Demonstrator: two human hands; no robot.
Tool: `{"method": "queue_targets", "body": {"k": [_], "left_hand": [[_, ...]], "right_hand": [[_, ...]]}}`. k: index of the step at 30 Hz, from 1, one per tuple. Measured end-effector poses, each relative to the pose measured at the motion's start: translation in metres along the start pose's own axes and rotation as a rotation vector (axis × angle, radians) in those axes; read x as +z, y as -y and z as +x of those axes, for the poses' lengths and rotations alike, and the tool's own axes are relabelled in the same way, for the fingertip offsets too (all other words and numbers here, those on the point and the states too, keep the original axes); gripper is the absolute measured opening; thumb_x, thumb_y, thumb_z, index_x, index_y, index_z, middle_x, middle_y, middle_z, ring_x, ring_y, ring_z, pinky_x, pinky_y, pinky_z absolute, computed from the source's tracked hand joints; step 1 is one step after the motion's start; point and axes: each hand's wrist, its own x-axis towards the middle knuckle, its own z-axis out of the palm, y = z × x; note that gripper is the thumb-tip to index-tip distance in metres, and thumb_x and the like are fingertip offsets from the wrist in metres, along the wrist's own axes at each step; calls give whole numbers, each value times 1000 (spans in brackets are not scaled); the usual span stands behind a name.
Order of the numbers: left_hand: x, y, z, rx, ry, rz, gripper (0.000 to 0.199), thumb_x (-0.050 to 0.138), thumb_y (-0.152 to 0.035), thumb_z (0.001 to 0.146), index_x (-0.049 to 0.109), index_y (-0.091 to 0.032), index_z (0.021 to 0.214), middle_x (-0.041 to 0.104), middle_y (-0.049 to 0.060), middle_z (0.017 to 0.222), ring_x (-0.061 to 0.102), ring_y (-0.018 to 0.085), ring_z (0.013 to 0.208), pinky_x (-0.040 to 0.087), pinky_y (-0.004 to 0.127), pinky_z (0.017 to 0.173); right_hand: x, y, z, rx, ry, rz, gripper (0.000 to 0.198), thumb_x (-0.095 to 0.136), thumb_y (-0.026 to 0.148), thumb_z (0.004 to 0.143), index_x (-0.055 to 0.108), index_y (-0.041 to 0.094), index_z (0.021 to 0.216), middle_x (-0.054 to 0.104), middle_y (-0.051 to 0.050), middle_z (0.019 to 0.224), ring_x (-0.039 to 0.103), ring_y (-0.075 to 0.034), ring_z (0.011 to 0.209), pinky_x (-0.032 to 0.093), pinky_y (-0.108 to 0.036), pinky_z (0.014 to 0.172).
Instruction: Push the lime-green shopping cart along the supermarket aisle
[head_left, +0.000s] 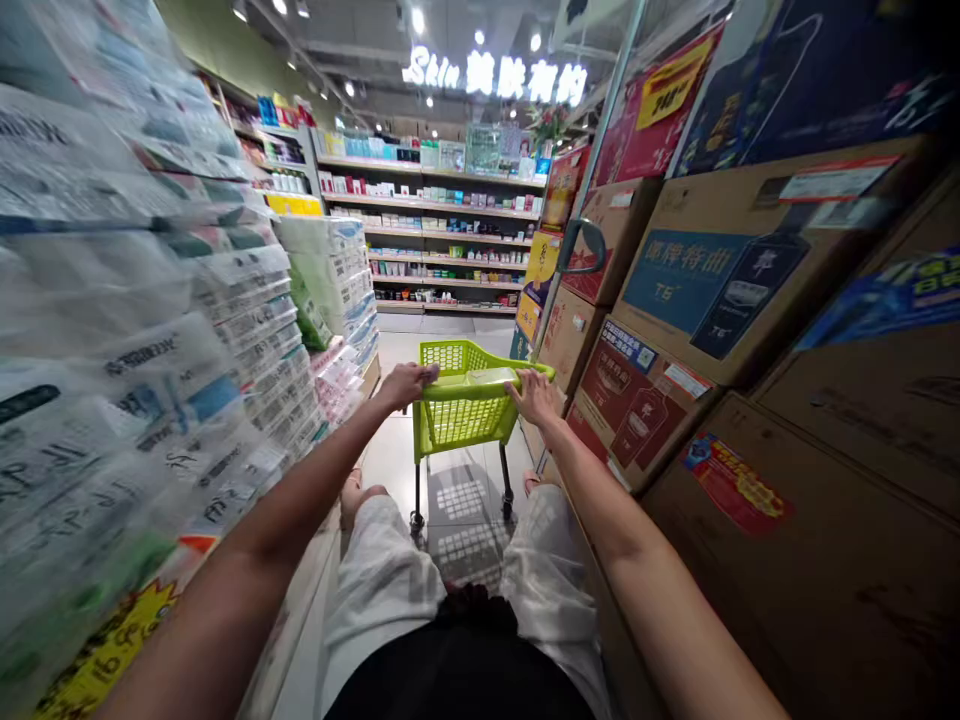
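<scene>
A lime-green shopping cart (pixel 461 424) stands on the floor straight in front of me, its perforated plastic basket carried on dark legs with casters. My left hand (pixel 406 386) is wrapped round the left end of its handle. Toward the right end of the same handle, my right hand (pixel 536 397) is closed with the fingers over the bar. A pale panel (pixel 491 376) lies along the handle between my two hands. What the basket holds, if anything, cannot be made out from here.
Stacked white plastic-wrapped packs (pixel 255 350) line the left side. Cardboard cartons (pixel 675 270) rise on the right, beside a metal post with a grey handle (pixel 587 246). Beyond the tiled aisle (pixel 450 324), shelves of small boxed goods (pixel 442 210) run under a lit sign (pixel 495 74).
</scene>
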Motion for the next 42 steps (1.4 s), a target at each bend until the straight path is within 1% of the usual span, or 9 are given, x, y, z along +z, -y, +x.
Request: {"method": "queue_targets", "body": {"k": [4,10,14,17,20,22,25,32,42], "left_hand": [[2,7,-13,-100,-76,-66,37,45,-30,99,78,-25,116,71,9,100,68,25,91,53,37,87],[13,-24,-26,182,-111,-39,35,51,-30,97,74,-29,124,70,10,115,57,29,112,43,48,106],[13,-17,-22,-1,-143,-219,35,43,-27,101,76,-23,111,71,8,99,62,26,100,43,47,104],[28,-20,-31,-143,-309,-310,34,42,-27,101,75,-20,107,72,11,104,60,29,106,41,49,105],[53,-34,-51,-138,-531,-300,32,45,-27,100,74,-20,112,69,15,122,49,33,122,37,52,110],[64,-41,-60,-108,-590,-286,32,46,-27,100,73,-20,114,68,15,126,46,33,124,36,51,112],[59,-40,-58,-52,-540,-243,33,45,-28,100,74,-20,114,70,15,119,47,33,119,36,49,110],[24,-27,-24,84,-219,-119,36,41,-29,100,76,-25,97,73,5,85,56,25,88,36,44,100],[31,-27,-29,-15,-245,-151,37,41,-37,101,75,-25,109,73,9,96,52,29,104,35,45,100]], "right_hand": [[4,4,1,14,-8,-4,54,28,53,108,52,18,141,56,-15,146,43,-29,144,22,-50,128],[5,2,1,10,-12,23,55,28,57,107,50,22,143,55,-14,147,40,-30,147,19,-53,129],[4,3,2,21,13,30,55,27,57,107,52,21,141,55,-14,146,39,-30,148,20,-52,129],[6,5,1,37,5,50,53,27,55,107,52,22,139,55,-13,147,38,-30,148,20,-54,129],[9,3,-1,32,-16,70,54,27,56,106,51,23,141,55,-13,148,35,-30,150,18,-56,129],[11,-1,-1,29,-14,75,55,27,57,106,49,22,143,54,-13,149,34,-30,152,17,-56,130],[10,-6,1,34,9,71,56,25,56,106,48,22,143,52,-13,151,33,-30,153,19,-56,129],[6,-9,6,30,38,49,57,23,58,107,50,22,141,53,-14,148,33,-29,152,17,-57,130],[4,-2,2,68,48,68,61,20,60,106,48,21,143,50,-14,151,30,-29,154,17,-54,130]]}}
